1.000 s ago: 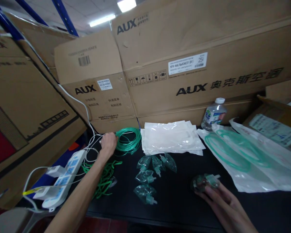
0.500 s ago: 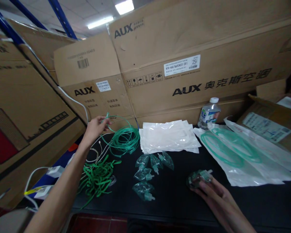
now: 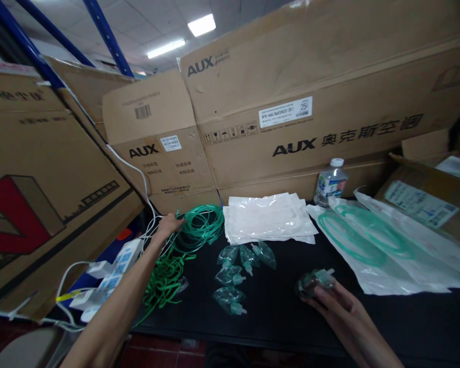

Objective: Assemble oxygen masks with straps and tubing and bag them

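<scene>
My left hand (image 3: pixel 170 225) is at the left edge of a loose coil of clear green tubing (image 3: pixel 203 225), fingers pinched on a strand. A short bit of tube pokes up just above the fingertips. My right hand (image 3: pixel 339 301) holds a clear green oxygen mask (image 3: pixel 310 281) over the black table, its connector pointing up to the right. Several more oxygen masks (image 3: pixel 230 299) lie in a cluster at the middle. Below my left hand sits a tangled heap of green elastic straps (image 3: pixel 163 281), partly hidden by my forearm.
White packets (image 3: pixel 268 217) are stacked behind the masks. Pouches with coiled green tubing (image 3: pixel 368 240) lie at right, near a plastic bottle (image 3: pixel 330 184) and an opened carton (image 3: pixel 421 199). Large cardboard boxes (image 3: pixel 245 158) wall the back. A power strip (image 3: pixel 117 271) with cables is at left.
My left hand has come down from above the coil to its left edge, lowering the strand it held. My right hand keeps the mask in the same place. The view has shifted slightly.
</scene>
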Available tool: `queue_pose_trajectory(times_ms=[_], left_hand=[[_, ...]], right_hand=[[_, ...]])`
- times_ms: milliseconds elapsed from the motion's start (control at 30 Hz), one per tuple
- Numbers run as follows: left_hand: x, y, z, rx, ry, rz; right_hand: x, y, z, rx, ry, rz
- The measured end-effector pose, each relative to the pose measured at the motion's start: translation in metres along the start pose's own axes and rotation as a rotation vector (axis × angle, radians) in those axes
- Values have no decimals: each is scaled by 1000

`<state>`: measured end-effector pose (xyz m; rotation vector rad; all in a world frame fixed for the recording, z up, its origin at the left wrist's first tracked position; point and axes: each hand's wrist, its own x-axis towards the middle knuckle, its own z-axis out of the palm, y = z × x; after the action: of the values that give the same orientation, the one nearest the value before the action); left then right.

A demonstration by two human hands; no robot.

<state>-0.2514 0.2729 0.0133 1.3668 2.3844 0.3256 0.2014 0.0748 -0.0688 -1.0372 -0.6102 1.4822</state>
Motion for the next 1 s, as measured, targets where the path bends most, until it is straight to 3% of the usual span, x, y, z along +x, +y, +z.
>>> queue_pose_trajectory(times_ms=[233, 567, 767, 1000], left_hand=[[16, -2, -1, 91, -71, 25], [2, 10, -23, 94, 109, 188], [-5, 23, -51, -122, 103, 332], [-28, 47, -63, -630, 116, 399]], right_hand=[[-3, -3, 5, 1, 32, -25], [2, 1, 1, -30, 3, -30], [6, -6, 5, -303, -120, -79], [11, -13, -9, -637, 90, -287]])
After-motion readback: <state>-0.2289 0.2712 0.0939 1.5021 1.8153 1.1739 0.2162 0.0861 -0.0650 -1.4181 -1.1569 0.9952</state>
